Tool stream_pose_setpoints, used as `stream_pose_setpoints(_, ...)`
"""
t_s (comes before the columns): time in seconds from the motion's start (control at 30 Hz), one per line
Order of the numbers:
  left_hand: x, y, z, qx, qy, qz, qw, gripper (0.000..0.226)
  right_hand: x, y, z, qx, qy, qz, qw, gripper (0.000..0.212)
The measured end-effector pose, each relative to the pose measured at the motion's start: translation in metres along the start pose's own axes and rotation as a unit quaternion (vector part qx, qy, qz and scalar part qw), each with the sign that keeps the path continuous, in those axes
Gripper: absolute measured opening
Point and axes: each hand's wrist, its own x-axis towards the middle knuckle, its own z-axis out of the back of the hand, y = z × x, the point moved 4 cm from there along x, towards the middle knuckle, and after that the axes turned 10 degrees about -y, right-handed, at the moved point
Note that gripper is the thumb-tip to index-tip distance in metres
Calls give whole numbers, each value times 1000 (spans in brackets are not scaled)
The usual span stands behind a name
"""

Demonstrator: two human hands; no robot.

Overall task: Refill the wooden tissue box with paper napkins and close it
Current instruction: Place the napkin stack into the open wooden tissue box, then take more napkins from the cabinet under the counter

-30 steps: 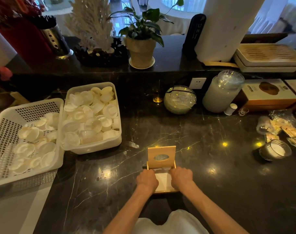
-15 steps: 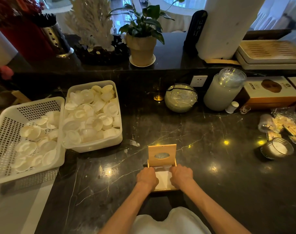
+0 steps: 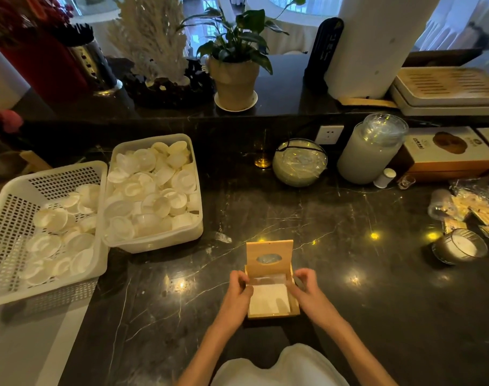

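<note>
The wooden tissue box (image 3: 274,315) stands on the black marble counter near the front edge. Its lid (image 3: 269,247), which has an oval slot, is raised upright at the far side. A stack of white paper napkins (image 3: 268,299) lies flat inside, and some clear wrap shows at the back of the box. My left hand (image 3: 237,292) holds the left wall, with the thumb over the napkins' edge. My right hand (image 3: 306,289) holds the right wall with curled fingers.
A white tub (image 3: 154,243) and a perforated basket (image 3: 3,207), both full of small white dishes, sit to the left. A glass bowl (image 3: 300,162), a jar (image 3: 368,154), boxes (image 3: 444,160), snack packets (image 3: 477,210) and a small glass cup (image 3: 457,246) stand at the back and right.
Both hands were pressing on top of the napkins. They have moved apart to the box's side walls, which uncovers the napkin stack.
</note>
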Motion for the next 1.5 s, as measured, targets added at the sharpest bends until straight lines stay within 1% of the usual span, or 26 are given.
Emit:
stream_pose_setpoints(0.03,-3,1,-1,-50,4,21,999,20,-2,-4,-1,76,11,-36,996,50)
stream_pose_setpoints(0.07,-5,2,-3,-94,18,41,995,33,-2,-9,-6,135,31,-59,989,51)
stream_pose_setpoints(0.13,-5,8,-12,-141,47,59,987,54,-5,-9,-15,201,69,-74,975,47)
stream_pose_setpoints(0.17,-6,7,-14,-146,52,63,986,56,-7,-7,-18,210,71,-77,972,51)
stream_pose_setpoints(0.3,-11,0,-8,-151,56,67,985,45,-12,-7,-23,231,66,-89,967,63)
stream_pose_setpoints(0.5,-20,7,-8,-161,60,64,983,54,-21,-16,-31,235,56,-98,965,61)
stream_pose_setpoints(0.6,-22,9,-7,-157,75,70,982,52,-24,-18,-31,227,48,-106,967,59)
stream_pose_setpoints(0.7,-23,14,-4,-129,86,59,986,46,-30,-23,-31,179,36,-89,979,55)
stream_pose_setpoints(0.73,-22,18,-1,-121,81,54,988,44,-32,-23,-30,152,19,-74,985,52)
stream_pose_setpoints(0.8,-30,26,4,-107,59,48,991,48,-43,-25,-29,87,-18,-38,995,50)
stream_pose_setpoints(0.83,-38,34,7,-75,47,43,995,54,-50,-33,-28,45,-53,-26,997,55)
stream_pose_setpoints(0.87,-48,47,8,-20,31,41,998,61,-57,-44,-28,-25,-87,-10,996,61)
stream_pose_setpoints(0.9,-58,62,9,54,18,35,998,62,-67,-57,-27,-123,-114,-5,986,63)
stream_pose_setpoints(0.93,-70,80,9,126,5,28,992,59,-74,-74,-29,-219,-121,6,968,62)
stream_pose_setpoints(0.97,-81,101,8,195,-2,14,981,59,-81,-89,-32,-294,-101,11,951,61)
stream_pose_setpoints(1.03,-101,134,5,354,-28,-36,934,73,-92,-113,-35,-362,-26,11,932,62)
stream_pose_setpoints(1.07,-108,144,2,393,-15,-21,919,78,-95,-124,-35,-390,2,25,920,65)
stream_pose_setpoints(1.1,-112,150,-2,420,-24,-12,907,80,-99,-130,-33,-425,15,46,904,70)
stream_pose_setpoints(1.13,-118,147,-7,440,-52,-14,896,80,-100,-138,-31,-451,18,71,890,74)
stream_pose_setpoints(1.17,-123,148,-13,455,-77,-31,887,82,-102,-144,-30,-463,18,81,882,75)
stream_pose_setpoints(1.2,-130,147,-19,454,-91,-33,886,84,-105,-149,-30,-469,23,87,879,72)
stream_pose_setpoints(1.27,-140,152,-25,451,-81,-6,889,91,-112,-155,-35,-465,33,99,879,68)
stream_pose_setpoints(1.3,-142,156,-27,460,-84,-2,884,95,-116,-157,-36,-463,32,108,879,68)
stream_pose_setpoints(1.37,-146,158,-30,470,-116,-5,875,97,-117,-164,-35,-463,5,123,878,70)
stream_pose_setpoints(1.47,-150,165,-43,484,-151,-25,861,89,-119,-170,-32,-475,-39,146,867,71)
stream_pose_setpoints(1.5,-149,166,-44,486,-195,-52,850,86,-117,-171,-33,-468,-63,159,867,71)
